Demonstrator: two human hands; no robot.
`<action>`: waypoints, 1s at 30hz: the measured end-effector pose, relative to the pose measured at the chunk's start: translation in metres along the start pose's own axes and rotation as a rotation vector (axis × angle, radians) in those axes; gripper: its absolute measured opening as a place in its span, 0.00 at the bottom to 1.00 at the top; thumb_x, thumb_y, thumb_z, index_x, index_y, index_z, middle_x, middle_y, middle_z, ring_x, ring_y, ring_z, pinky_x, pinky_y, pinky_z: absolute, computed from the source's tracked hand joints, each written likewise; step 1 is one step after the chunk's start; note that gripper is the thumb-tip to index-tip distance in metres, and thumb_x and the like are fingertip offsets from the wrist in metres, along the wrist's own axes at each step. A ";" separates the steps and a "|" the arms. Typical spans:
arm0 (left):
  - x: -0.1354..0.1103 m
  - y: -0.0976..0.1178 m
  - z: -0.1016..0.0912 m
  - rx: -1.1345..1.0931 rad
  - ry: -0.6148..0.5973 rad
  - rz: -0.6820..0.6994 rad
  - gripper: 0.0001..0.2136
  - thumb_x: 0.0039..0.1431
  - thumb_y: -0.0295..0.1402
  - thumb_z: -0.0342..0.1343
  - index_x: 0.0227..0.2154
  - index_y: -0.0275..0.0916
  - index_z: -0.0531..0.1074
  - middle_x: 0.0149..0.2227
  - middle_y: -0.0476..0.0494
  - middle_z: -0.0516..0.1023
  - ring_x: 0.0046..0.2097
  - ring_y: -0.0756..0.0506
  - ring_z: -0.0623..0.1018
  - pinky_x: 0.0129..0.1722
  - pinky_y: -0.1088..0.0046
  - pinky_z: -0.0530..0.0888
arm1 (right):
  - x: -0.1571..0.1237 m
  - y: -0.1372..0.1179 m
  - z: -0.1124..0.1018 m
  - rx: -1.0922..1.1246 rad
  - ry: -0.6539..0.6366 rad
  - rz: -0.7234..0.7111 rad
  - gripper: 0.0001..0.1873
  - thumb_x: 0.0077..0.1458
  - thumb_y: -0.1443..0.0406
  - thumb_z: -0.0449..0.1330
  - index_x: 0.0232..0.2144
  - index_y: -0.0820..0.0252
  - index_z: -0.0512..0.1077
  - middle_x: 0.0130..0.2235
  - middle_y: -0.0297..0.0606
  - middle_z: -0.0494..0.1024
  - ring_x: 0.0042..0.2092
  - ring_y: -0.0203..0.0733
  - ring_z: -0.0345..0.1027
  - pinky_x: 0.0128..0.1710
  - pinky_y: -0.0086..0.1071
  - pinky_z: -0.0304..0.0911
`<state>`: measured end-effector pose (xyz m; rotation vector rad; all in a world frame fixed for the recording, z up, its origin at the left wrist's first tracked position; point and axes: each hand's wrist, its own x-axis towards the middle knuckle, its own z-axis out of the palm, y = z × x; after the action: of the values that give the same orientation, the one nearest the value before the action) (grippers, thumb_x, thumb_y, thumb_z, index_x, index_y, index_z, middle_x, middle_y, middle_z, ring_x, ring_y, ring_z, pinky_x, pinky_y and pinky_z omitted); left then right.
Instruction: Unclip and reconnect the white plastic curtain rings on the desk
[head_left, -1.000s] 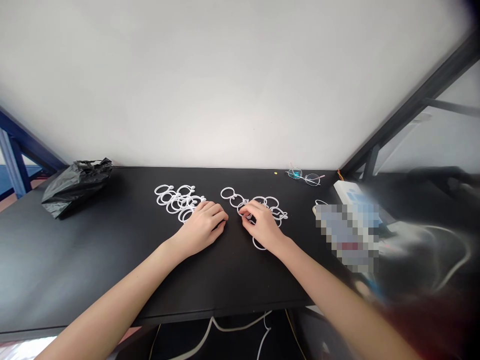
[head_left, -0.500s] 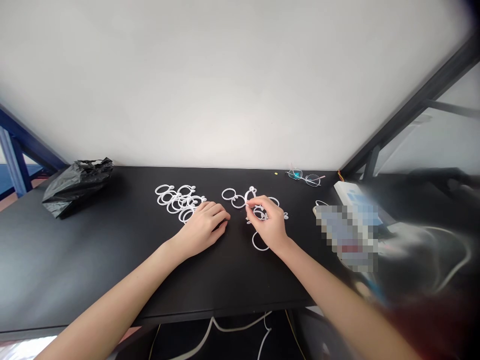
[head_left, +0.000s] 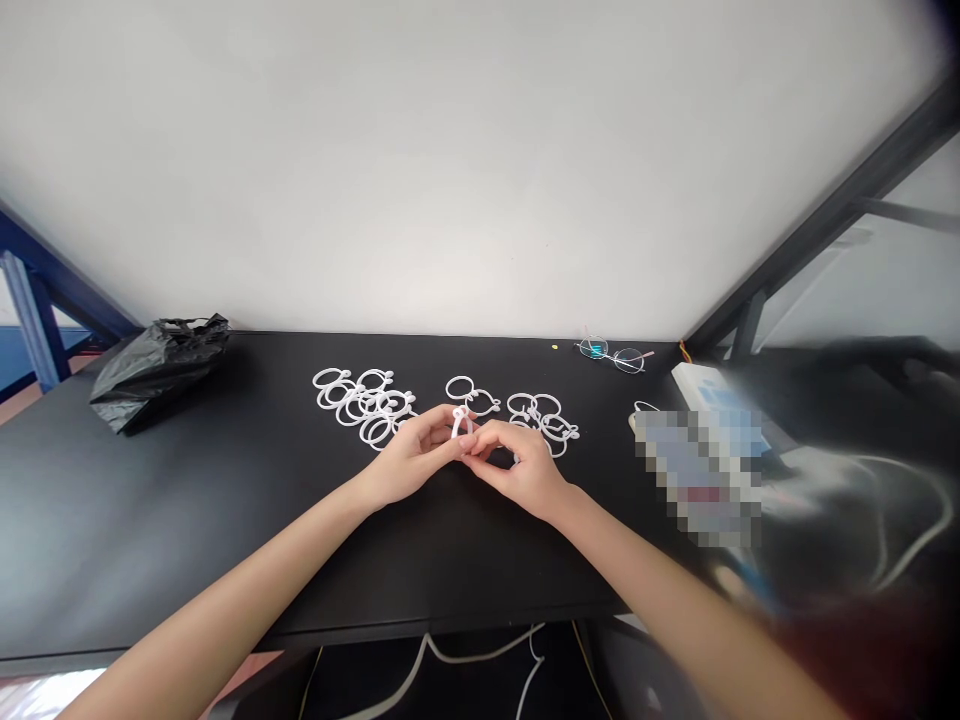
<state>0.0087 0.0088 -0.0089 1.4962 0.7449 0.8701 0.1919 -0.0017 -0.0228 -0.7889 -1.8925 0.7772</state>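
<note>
My left hand (head_left: pixel 409 458) and my right hand (head_left: pixel 517 466) meet over the middle of the black table (head_left: pixel 225 520). Both pinch one white plastic ring (head_left: pixel 460 421) held upright between their fingertips. A heap of several white rings (head_left: pixel 364 402) lies just beyond my left hand. A second group of white rings (head_left: pixel 541 418) lies beyond my right hand, with two more rings (head_left: pixel 471 395) between the groups.
A crumpled black plastic bag (head_left: pixel 154 367) sits at the table's far left. A pair of glasses (head_left: pixel 611 354) lies near the back wall. A white box and a blurred patch (head_left: pixel 701 470) are at the right, with white cables below the front edge.
My right hand lifted a ring from the right group and carried it left. My left hand rose off the table and closed on the same ring.
</note>
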 end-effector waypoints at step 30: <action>-0.003 0.002 -0.006 0.315 0.037 0.007 0.15 0.51 0.39 0.66 0.40 0.39 0.75 0.39 0.44 0.79 0.38 0.46 0.77 0.43 0.66 0.76 | 0.002 0.001 -0.007 0.108 0.067 0.117 0.07 0.59 0.62 0.60 0.31 0.57 0.76 0.32 0.36 0.81 0.32 0.40 0.77 0.34 0.33 0.74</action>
<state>0.0020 0.0091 -0.0067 1.7638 0.9373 0.8136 0.1979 0.0024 -0.0200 -0.8534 -1.7427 0.9065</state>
